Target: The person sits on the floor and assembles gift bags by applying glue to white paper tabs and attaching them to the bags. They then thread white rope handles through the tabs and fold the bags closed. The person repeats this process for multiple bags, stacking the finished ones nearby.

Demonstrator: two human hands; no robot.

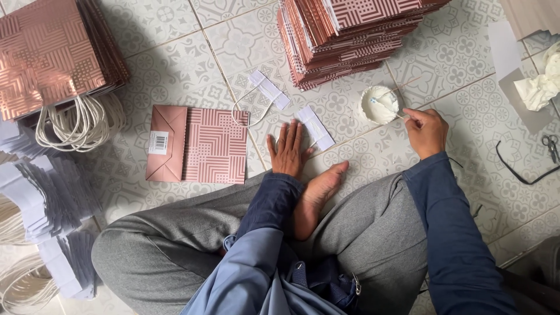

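The stack of flat bags (356,35) is running off the top edge, and the rose bag pile (49,52) is leaving the upper left corner. The scissors (550,146) at right are showing too small to tell details. The white handle bundles (23,280) are being cut off lower left.

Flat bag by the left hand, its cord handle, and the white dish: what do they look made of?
Flat bag: likely paper or card with a rose metallic patterned finish; the folded base is sharply creased. Cord handle: looks like white twisted cord, ends fixed to white strips, probably paper. White dish: probably plastic, thin round rim, holding white paste that the right hand dips a thin stick into.
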